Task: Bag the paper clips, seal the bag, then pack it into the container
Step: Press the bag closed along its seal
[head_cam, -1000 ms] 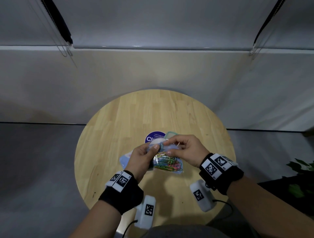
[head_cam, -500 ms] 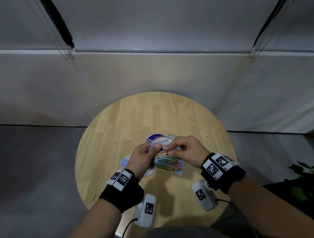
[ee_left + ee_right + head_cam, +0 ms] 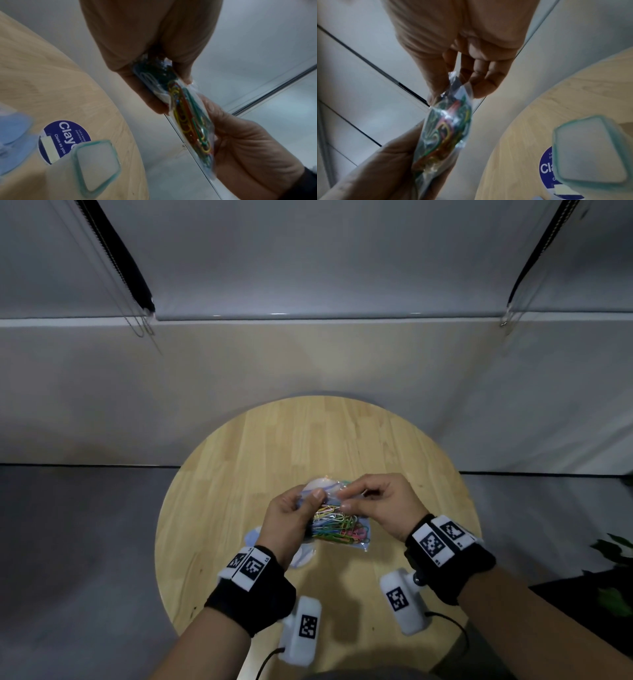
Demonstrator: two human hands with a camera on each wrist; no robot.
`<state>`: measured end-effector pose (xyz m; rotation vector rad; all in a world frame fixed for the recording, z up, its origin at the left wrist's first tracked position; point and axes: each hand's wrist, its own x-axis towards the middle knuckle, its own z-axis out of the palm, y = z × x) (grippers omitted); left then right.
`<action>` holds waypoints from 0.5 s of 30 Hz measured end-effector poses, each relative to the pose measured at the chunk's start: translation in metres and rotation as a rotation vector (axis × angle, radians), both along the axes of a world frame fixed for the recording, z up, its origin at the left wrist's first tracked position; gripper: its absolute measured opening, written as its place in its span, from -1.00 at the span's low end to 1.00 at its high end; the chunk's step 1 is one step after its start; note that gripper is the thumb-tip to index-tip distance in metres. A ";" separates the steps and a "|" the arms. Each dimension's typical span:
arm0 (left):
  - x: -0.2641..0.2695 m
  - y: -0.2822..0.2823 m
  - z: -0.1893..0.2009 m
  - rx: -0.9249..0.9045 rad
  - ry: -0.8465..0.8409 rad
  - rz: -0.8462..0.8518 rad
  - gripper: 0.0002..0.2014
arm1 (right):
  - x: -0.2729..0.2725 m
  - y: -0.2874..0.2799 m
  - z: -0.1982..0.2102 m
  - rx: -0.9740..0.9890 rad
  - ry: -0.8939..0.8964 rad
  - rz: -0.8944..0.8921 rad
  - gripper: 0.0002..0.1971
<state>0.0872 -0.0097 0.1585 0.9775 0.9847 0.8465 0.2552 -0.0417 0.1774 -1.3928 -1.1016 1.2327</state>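
A clear plastic zip bag point(image 3: 337, 525) filled with multicoloured paper clips point(image 3: 339, 530) is held above the round light-wood desk point(image 3: 239, 491) between both hands. The left hand point(image 3: 291, 520) is closed round the bag's left side, its thumb pressed along the top edge. The right hand point(image 3: 383, 508) pinches the top edge from the other side; its grip is pressed together on the plastic, thumb against fingertips. In the left wrist view the bag point(image 3: 190, 119) is seen edge-on, clamped between the fingers of both hands, with the clips point(image 3: 187, 117) packed inside. In the right wrist view the bag point(image 3: 447, 129) hangs between the right hand's fingertips point(image 3: 481, 86) and the left palm. On the desk beneath stand a translucent container with a teal rim point(image 3: 96, 166) and a round dark-blue sticker with white lettering point(image 3: 63, 136), the container just beside and partly over the sticker. A pale blue plastic item point(image 3: 13, 135), blurred, lies to the left.
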 end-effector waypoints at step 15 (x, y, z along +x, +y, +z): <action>-0.005 0.001 0.006 0.078 0.087 -0.048 -0.83 | 0.010 -0.002 -0.004 -0.017 -0.211 -0.049 -0.78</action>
